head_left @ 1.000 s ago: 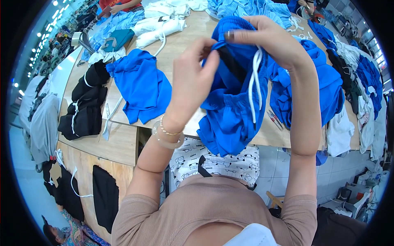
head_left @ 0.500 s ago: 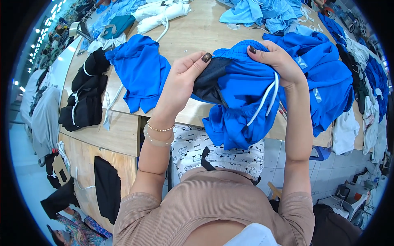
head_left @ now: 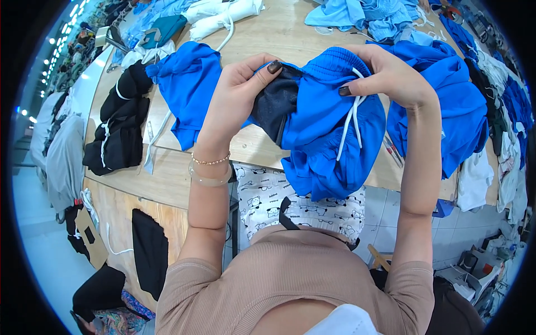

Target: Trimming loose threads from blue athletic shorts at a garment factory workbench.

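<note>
A wooden table [head_left: 279,33] strewn with garments lies beyond both hands. The left hand [head_left: 237,95] pinches the dark lining [head_left: 276,106] of the blue shorts [head_left: 324,128]; the right hand [head_left: 391,75] pinches their waistband by the white cord [head_left: 349,125]. Even tension from both pinches would probably keep the fabric flat.

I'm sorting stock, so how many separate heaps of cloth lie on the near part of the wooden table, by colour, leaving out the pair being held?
Bright blue cloth heaps: 2
Black cloth heap with white cords: 1
White cloth bundle: 1
Total: 4
</note>
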Demonstrator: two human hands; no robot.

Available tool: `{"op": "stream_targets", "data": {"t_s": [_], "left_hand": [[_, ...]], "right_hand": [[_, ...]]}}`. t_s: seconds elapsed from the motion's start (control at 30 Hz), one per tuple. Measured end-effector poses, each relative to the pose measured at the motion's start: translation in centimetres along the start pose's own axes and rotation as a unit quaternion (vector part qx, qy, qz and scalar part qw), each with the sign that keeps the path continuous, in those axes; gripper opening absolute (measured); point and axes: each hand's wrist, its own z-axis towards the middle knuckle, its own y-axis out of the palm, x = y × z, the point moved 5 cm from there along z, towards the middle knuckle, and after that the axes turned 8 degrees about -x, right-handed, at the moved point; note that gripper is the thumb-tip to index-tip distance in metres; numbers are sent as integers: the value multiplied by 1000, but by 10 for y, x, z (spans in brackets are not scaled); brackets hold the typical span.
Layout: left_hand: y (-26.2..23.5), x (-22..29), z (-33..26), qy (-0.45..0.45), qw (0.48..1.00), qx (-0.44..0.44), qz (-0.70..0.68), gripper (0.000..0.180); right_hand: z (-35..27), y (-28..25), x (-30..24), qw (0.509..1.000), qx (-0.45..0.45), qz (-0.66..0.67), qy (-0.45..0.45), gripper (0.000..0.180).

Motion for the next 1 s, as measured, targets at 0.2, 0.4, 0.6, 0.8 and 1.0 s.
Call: {"op": "stream_targets", "data": {"t_s": [0.2, 0.4, 0.6, 0.8, 1.0], "left_hand": [[4, -8, -4, -11, 979, -64, -195, 23], [-4, -16, -9, 1, 960, -73, -272, 37], [-24, 0, -3, 41, 967, 105, 228, 38], [29, -6, 16, 158, 927, -49, 336, 75], [49, -26, 14, -102, 986, -102, 79, 25]], "right_hand": [[4, -22, 8, 982, 119, -144, 14, 53], [-5, -41, 47, 920, 274, -270, 75, 26], [-21, -16, 73, 967, 160, 180, 83, 24], [-11, 13, 45, 932, 100, 350, -3, 20], [-11, -7, 54, 970, 222, 97, -13, 16]]}}
